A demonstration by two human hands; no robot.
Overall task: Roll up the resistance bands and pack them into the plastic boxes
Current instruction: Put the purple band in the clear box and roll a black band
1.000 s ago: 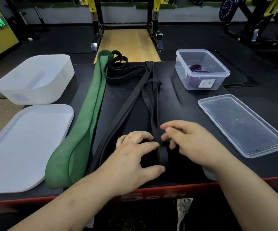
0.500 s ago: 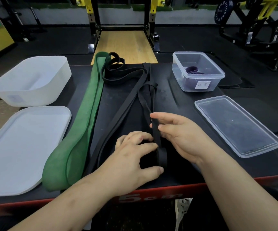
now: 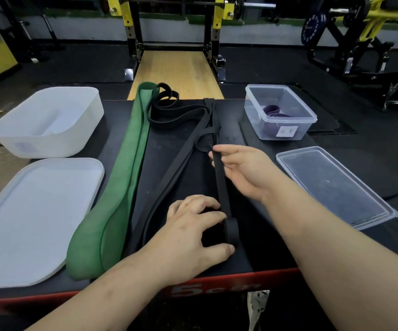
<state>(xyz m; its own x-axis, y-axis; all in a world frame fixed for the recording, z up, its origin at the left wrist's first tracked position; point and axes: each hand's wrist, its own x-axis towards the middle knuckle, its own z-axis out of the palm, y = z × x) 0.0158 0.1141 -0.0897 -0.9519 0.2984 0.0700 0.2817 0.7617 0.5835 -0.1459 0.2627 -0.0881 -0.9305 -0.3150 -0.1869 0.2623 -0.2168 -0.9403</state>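
We see the left hand curled over the rolled end of a black resistance band. Its grip is closed round the small coil, thumb at the near side and fingers on top, low on the table near the front edge. Just beyond that grip, the right hand pinches the same band between thumb and fingers, holding the strip lifted and taut above the coil. Left of the left-hand grip lie more black bands and a wide green band. Further left are a white tub and a white lid. Right of the right-hand grip lies a clear lid, and beyond it a clear plastic box holds a rolled purple band.
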